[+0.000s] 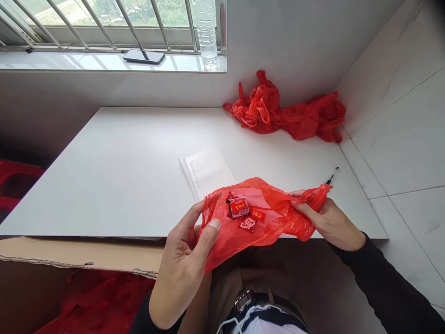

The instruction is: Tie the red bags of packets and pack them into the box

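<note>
Between my two hands stretches a thin red plastic bag (274, 222), held over the front edge of the white table. My left hand (189, 253) grips its left end, thumb on top and fingers behind. The right hand (323, 218) closes round the gathered right end. Several small wrapped candies (239, 207) show through the film toward the left half of the bag; one wrapper is dark-edged with a red label, another carries a pale pink print. Behind the bag lies a white notebook (210, 171), partly covered by it.
Two crumpled red bags (309, 116) lie at the table's back right. A pen (333, 176) lies near the right edge. A cardboard box (86, 253) holding red material stands front left. On the sill are a phone (143, 56) and a clear bottle (207, 35). A red stool (17, 171) is at left.
</note>
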Tool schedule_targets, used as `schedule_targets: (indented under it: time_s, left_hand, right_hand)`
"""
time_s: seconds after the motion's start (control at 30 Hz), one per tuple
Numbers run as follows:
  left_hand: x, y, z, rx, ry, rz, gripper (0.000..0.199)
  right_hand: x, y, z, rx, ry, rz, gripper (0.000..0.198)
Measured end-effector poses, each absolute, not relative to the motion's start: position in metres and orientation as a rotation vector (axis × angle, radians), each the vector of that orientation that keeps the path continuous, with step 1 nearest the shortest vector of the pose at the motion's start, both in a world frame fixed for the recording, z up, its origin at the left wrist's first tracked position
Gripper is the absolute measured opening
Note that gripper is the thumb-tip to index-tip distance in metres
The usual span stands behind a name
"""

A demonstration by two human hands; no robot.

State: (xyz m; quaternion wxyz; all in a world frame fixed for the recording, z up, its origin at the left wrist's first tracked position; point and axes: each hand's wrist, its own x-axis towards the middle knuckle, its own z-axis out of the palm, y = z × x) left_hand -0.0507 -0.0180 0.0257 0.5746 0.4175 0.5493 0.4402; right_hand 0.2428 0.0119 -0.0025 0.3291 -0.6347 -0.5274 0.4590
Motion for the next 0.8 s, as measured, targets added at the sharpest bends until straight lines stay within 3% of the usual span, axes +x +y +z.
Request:
schedule_targets:
  time_s: [0.37, 0.57, 0.8]
  left_hand:
    - [-0.027, -0.005, 0.048, 0.953, 1.258, 1.07, 0.042]
    - [-0.008, 0.006, 0.075, 1.176, 1.133, 1.0, 0.048]
    - [-0.035, -0.022, 0.049, 1.121, 1.371, 0.877, 0.049]
  right_hand:
    - [0.25, -0.016, -0.002, -1.693, -1.324, 1.262, 0.038]
    - [0.249, -0.01, -0.008, -1.573, -1.283, 1.231, 0.038]
    - [0.252, -0.016, 0.001, -1.647, -1.364, 1.237, 0.04]
